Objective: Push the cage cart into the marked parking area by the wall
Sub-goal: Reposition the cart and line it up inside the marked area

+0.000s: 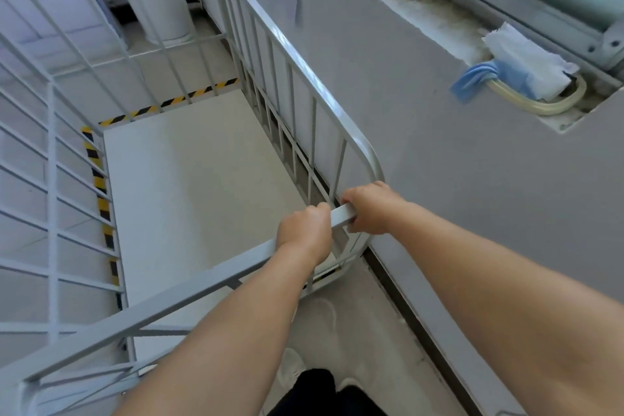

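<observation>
Grey steel cage cart fills the frame's left and centre, its side beside the wall, inside striped floor tape. Left hand and right hand clamp the near crossbar (rigid, probably heavy, a sound hold).

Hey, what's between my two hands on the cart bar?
In the head view, only a short bare stretch of the grey bar lies between the left hand and the right hand; both grip it.
</observation>
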